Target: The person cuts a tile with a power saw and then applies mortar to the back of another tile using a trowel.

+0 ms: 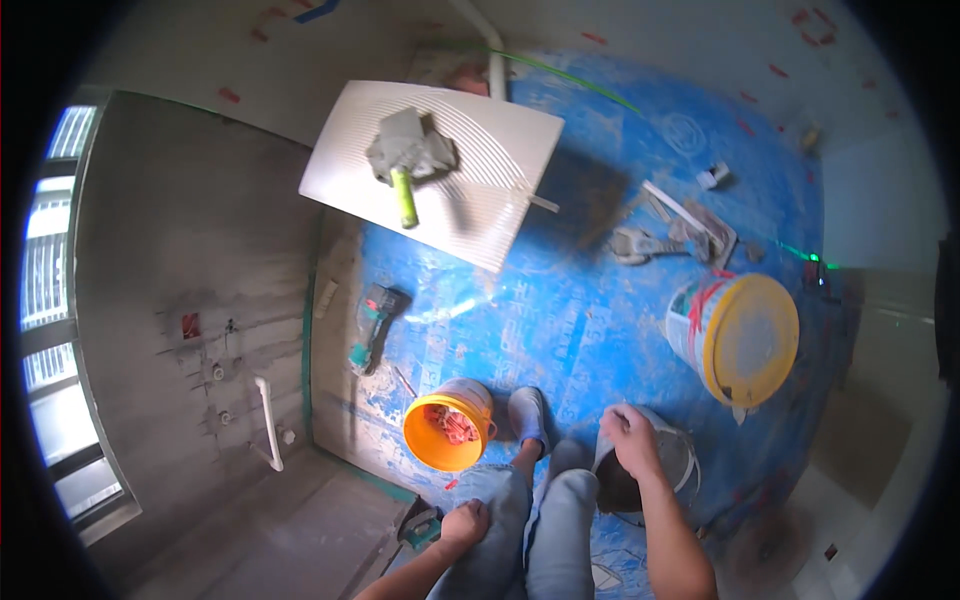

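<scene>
My left hand (465, 523) is closed in a fist against my left knee, with nothing showing out of it. Over a bucket of dark grey mix (618, 492) is my right hand (630, 440), its fingers curled; whatever they may hold is hidden. Ahead of me lies a large pale tile (340, 140) with ribbed lines across its surface. A trowel with a yellow-green handle (404, 198) sits on it, its blade against a lump of grey mortar (437, 153).
An orange bucket (412, 440) with small red pieces stands near my left foot. A teal power tool (372, 328) lies beyond it. To the right are a yellow-lidded bucket (755, 340) and scattered tools (645, 245) on blue floor sheeting (540, 320). A grey wall (190, 220) rises at left.
</scene>
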A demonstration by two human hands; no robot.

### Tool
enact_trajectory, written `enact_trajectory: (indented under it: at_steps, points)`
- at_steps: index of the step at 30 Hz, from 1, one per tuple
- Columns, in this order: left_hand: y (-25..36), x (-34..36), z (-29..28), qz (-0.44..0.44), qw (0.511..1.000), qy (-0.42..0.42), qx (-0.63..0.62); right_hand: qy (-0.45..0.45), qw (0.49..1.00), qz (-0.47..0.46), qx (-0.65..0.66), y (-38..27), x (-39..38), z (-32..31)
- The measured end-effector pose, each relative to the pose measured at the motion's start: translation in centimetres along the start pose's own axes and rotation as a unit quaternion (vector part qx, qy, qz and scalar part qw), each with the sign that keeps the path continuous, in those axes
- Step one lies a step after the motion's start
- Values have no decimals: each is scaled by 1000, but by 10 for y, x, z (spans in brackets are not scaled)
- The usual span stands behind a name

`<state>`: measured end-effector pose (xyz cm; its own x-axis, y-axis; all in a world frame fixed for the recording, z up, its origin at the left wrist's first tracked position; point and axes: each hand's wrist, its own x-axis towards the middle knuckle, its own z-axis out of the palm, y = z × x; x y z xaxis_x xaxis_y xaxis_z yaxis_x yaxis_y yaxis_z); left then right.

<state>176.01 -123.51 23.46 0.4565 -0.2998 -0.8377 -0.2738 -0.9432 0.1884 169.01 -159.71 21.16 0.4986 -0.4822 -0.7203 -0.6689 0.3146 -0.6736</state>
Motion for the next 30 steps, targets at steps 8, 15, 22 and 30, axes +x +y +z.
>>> enact_trajectory:
  at_steps: [8,15,22,30]
  points:
    - [42,35,-109,-24,998,-60,-6,-68,993,6,96,-158,117,40]
    - [108,87,-233,-81,992,84,45,-151,988,9,41,-232,211,79]
    - [57,148,-279,-102,971,1,216,-158,983,-25,-92,-329,268,234]
    - [22,221,-380,-43,972,-64,223,-114,982,148,6,-358,317,288]
